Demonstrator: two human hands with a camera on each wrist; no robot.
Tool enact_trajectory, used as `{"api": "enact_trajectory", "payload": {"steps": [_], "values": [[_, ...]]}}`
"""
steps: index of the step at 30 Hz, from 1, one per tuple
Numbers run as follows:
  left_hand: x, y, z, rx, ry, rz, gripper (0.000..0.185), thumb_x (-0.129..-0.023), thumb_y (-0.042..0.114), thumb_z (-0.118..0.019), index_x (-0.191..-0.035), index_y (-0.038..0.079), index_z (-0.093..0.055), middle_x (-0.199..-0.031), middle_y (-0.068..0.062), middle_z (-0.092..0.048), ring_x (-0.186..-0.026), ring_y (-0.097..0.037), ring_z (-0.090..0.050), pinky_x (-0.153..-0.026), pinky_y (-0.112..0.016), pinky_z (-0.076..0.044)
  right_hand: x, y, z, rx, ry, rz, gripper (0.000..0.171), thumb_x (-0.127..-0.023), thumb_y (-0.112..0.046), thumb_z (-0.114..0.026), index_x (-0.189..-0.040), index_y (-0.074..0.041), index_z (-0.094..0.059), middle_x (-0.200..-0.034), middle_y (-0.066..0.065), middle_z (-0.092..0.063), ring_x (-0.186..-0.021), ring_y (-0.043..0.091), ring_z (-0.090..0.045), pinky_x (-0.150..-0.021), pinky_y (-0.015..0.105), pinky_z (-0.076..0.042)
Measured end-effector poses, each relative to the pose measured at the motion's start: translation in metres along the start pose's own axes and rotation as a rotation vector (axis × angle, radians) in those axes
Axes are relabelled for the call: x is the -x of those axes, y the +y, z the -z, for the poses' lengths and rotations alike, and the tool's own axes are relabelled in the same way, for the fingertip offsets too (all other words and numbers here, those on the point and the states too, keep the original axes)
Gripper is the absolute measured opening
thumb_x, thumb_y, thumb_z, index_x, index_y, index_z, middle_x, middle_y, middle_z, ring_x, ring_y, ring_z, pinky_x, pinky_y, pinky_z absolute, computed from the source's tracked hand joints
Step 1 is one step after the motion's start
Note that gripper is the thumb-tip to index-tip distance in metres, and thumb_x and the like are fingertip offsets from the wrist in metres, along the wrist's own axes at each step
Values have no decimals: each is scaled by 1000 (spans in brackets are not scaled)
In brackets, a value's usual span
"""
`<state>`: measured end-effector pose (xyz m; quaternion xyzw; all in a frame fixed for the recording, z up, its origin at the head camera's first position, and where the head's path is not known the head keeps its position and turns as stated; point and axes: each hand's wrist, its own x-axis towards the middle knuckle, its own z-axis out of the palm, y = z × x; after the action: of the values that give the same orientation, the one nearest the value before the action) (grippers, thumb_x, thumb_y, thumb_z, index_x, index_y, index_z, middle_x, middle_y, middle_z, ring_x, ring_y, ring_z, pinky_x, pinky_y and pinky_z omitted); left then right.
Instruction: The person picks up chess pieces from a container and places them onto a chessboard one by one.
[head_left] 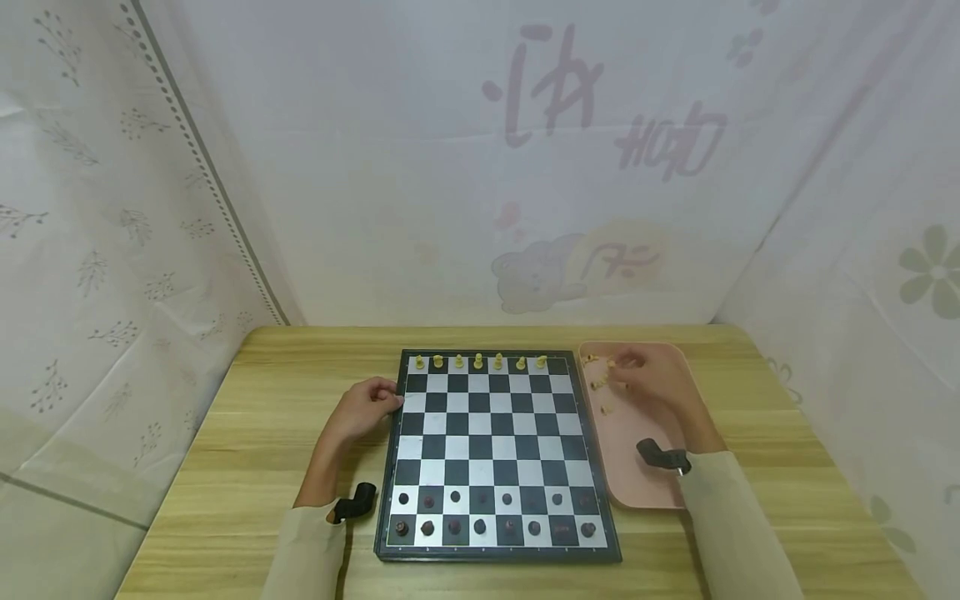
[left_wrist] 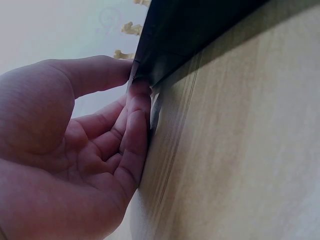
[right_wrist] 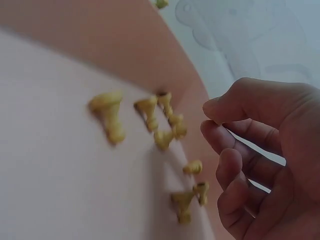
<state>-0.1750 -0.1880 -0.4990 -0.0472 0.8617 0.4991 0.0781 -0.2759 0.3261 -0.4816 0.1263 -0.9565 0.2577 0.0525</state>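
Head view: my left hand (head_left: 365, 408) rests at the left edge of the chessboard (head_left: 495, 450), which lies flat on the wooden table (head_left: 247, 467), while my right hand (head_left: 654, 377) hovers over the pink tray (head_left: 637, 483) just beside the board's right edge. A row of pale chess pieces (head_left: 477, 362) stands along the far rank of the board; dark pieces (head_left: 480, 527) fill the nearest rank, with more on the rank ahead of it. Left wrist view: my thumb (left_wrist: 100, 70) lies against the top of the board's dark rim (left_wrist: 165, 55) and my fingertips (left_wrist: 137, 107) are curled in under that rim, so the hand pinches the board's edge where it meets the table; three pale pieces show beyond the thumb. Right wrist view: my right hand (right_wrist: 265, 155) has its fingers (right_wrist: 230, 172) loosely curled, thumb and forefinger apart, with nothing held between them. Loose pale pieces (right_wrist: 160, 125) lie on their sides in the tray, scattered in a small cluster just beside my fingertips but not touching them; one larger piece (right_wrist: 107, 120) lies a little apart from the others. Both sleeves are pale, and a dark strap sits at each wrist.
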Motion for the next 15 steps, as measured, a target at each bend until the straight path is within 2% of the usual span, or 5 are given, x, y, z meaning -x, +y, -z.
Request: {"api": "enact_trajectory", "payload": {"steps": [3, 7, 11, 14, 15], "values": [[0, 0, 0, -1, 2, -1, 32, -103, 15, -74, -126, -7, -69, -100, -10, -72, -94, -27, -64, -83, -37, -48, -2, -10, 3, 40, -33, -23, 26, -94, -41, -86, -107, -18, -84, -90, -2, -78, -81, 22, -67, -73, 41, -50], [0, 1, 0, -1, 5, -1, 31, -103, 15, -74, -126, -7, -70, -100, -10, -72, -95, -27, -64, -82, -37, -48, -7, -22, 4, 75, -90, -52, 35, -95, -55, -82, -116, -28, -83, -98, -6, -78, -87, 20, -67, -76, 41, -50], [1, 2, 0, 2, 2, -2, 31, -103, 14, -73, -126, -7, -70, -99, -10, -71, -94, -27, -64, -82, -37, -47, -15, -32, 0, -122, -151, -27, 30, -100, -38, -81, -122, -18, -81, -106, 2, -78, -95, 23, -68, -81, 39, -53], [1, 2, 0, 4, 1, -2, 31, -103, 14, -73, -125, -8, -69, -99, -10, -71, -93, -26, -64, -81, -36, -47, -22, -39, -7, -301, -158, 10, 23, -98, -14, -83, -118, -4, -78, -104, 10, -77, -95, 25, -69, -80, 35, -55], [1, 2, 0, 3, 1, -2, 31, -103, 14, -73, -125, -8, -69, -99, -10, -71, -93, -26, -64, -81, -36, -47, -24, -41, -9, -323, -148, 24, 21, -97, -9, -83, -116, -2, -78, -102, 11, -76, -93, 25, -68, -78, 33, -56]]}}
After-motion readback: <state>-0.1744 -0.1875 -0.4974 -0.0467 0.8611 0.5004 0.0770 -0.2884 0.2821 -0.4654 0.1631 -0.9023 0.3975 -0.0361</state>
